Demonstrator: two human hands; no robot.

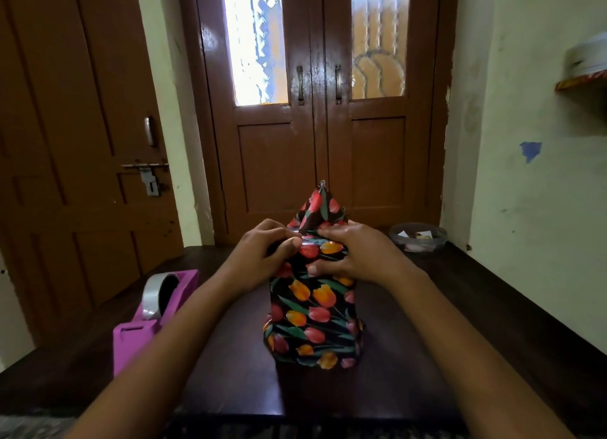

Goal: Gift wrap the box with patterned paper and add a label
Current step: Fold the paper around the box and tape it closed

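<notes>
Box [312, 313]: upright mid-tabletop [230, 356], wrapped in tulip paper, pointed flap [320, 208] raised.
Left hand [262, 251]: my curled fingers grip its top-left edge.
Right hand [354, 254]: grips top-right, thumb on front.

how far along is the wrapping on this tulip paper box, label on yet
Done: patterned paper covers the visible sides of the box. In hand: left hand and right hand grip the top end, pressing folds in, with a triangular flap standing up. Left: fold that flap down, tape it using the tape dispenser, add a label; none shows yet.
</notes>
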